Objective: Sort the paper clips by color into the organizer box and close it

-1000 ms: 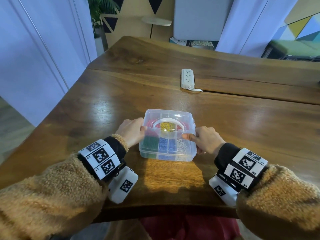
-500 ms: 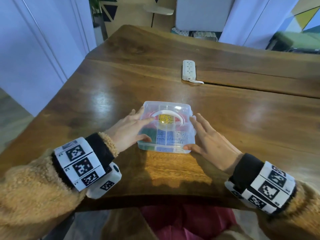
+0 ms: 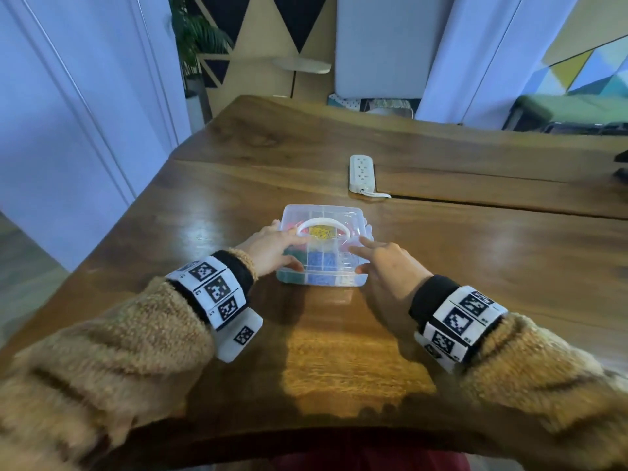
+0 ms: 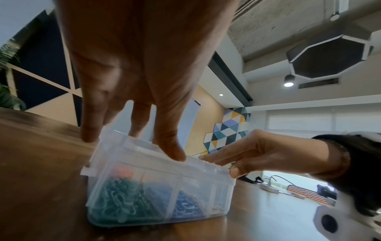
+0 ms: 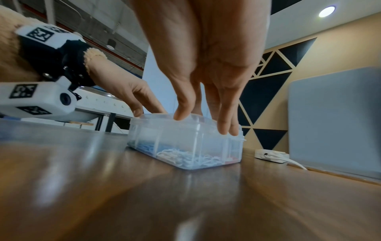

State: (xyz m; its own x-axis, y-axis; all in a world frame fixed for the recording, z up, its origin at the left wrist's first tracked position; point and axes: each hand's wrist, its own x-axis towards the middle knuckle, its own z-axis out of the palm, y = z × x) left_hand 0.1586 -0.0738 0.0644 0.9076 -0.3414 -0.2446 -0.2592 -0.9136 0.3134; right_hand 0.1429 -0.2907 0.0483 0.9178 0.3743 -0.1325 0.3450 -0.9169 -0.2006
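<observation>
The clear organizer box [image 3: 323,214] stands on the wooden table [image 3: 475,266] with its lid down and a white handle [image 3: 321,224] lying flat on top. Through the plastic I see sorted clips: yellow [image 3: 321,231], green [image 4: 117,200], blue [image 4: 185,207], white [image 5: 185,156]. My left hand [image 3: 275,249] rests with straight fingers on the lid's left side, its thumb at the near edge. On the lid's right side my right hand [image 3: 380,260] presses with straight fingers [image 5: 226,128], and its thumb [image 4: 235,171] touches the near right corner.
A white power strip [image 3: 362,173] with its cord lies beyond the box, beside the seam [image 3: 509,205] between two table tops. A grey panel [image 5: 334,122] stands behind the table. The near table edge runs just below my forearms.
My hands have gone from curled against the box's sides to spread flat, and now both lie on the lid. The box has stayed where it was.
</observation>
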